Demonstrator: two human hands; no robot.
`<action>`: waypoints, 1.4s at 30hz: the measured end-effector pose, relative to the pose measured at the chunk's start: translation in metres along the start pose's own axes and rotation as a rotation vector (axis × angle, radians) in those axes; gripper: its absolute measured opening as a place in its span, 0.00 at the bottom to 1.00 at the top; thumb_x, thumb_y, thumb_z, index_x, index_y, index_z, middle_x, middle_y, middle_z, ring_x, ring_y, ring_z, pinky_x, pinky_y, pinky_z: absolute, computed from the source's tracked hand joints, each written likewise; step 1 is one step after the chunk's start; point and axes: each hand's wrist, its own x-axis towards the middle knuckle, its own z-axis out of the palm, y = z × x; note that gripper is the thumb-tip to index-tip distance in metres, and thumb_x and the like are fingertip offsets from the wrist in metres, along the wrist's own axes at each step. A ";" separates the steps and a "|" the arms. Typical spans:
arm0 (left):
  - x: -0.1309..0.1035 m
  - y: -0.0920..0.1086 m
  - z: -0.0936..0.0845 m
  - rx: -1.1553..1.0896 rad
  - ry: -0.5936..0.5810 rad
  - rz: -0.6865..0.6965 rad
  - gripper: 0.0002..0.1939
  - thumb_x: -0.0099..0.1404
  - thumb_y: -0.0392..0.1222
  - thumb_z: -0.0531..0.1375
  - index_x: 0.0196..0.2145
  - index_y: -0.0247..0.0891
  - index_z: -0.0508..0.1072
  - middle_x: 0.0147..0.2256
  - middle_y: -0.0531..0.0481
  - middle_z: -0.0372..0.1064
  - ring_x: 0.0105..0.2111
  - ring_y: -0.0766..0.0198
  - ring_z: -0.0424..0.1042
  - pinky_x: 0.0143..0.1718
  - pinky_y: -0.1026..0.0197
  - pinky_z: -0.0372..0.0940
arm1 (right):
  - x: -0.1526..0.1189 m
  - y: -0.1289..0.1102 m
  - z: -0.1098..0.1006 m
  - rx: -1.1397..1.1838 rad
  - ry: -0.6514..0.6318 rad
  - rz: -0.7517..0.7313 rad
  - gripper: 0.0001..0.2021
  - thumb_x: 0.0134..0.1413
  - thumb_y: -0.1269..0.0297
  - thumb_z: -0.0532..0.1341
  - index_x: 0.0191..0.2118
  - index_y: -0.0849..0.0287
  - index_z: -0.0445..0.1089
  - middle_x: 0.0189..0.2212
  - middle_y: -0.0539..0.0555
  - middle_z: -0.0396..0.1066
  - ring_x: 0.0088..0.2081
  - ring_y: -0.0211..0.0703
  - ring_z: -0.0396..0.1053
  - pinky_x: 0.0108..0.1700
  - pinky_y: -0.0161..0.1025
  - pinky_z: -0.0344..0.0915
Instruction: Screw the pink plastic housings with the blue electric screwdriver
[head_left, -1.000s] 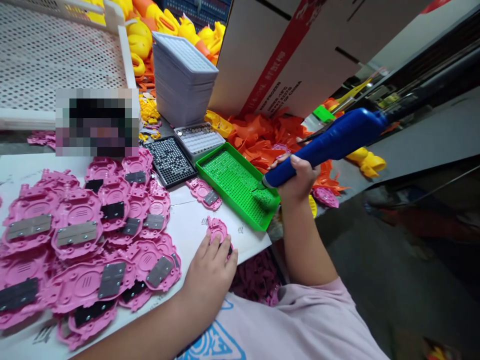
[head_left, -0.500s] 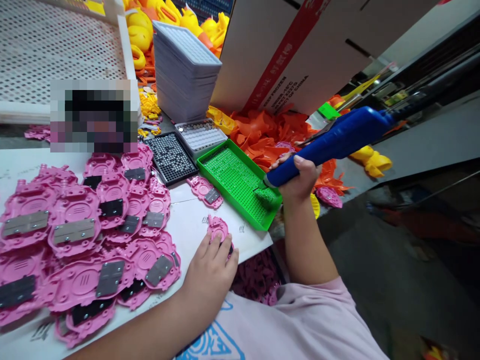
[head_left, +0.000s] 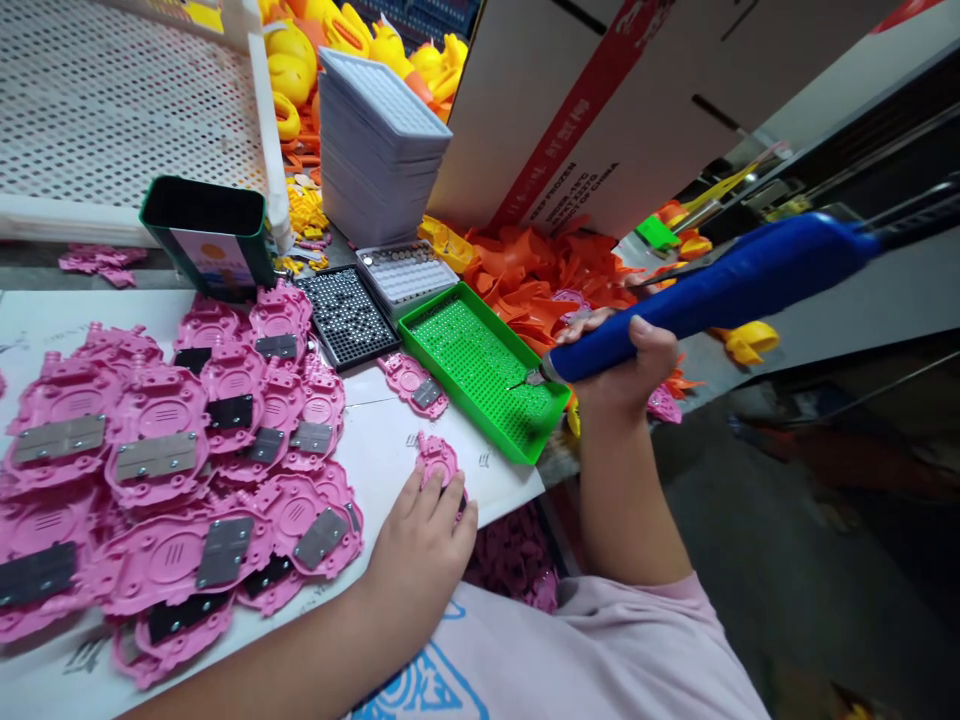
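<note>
My left hand (head_left: 424, 525) lies over a pink plastic casing (head_left: 439, 455) on the white board, its fingers bent across the lower part and holding it down. A dark plate on that casing is mostly hidden under the fingers. In my right hand (head_left: 634, 370) is a blue electric screwdriver (head_left: 697, 295), tilted, with fingers wrapped round its front end. Its bit points down over the green perforated tray (head_left: 551, 430), where many small screws sit in the holes. Whether the bit touches a screw I cannot tell. Another pink casing with a grey plate (head_left: 427, 392) lies against the tray's left side.
Pink casings with screwed plates (head_left: 165, 470) are heaped at left. Behind stand a dark green bin (head_left: 247, 250), a black perforated tray (head_left: 349, 320), a white tray of round pieces (head_left: 409, 275) and stacked white trays (head_left: 379, 150). Orange parts (head_left: 517, 270) lie before a large carton (head_left: 585, 110).
My right hand and the screwdriver have shifted to the right, and the screwdriver's bit now sits a little lower over the green tray. My left hand stays on the casing.
</note>
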 end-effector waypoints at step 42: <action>0.003 0.007 -0.005 -0.131 -0.059 -0.011 0.10 0.67 0.36 0.56 0.43 0.36 0.75 0.44 0.42 0.75 0.46 0.53 0.72 0.50 0.49 0.64 | -0.069 0.006 0.042 0.184 -0.595 0.111 0.13 0.40 0.53 0.65 0.30 0.56 0.70 0.20 0.48 0.66 0.21 0.40 0.67 0.25 0.40 0.67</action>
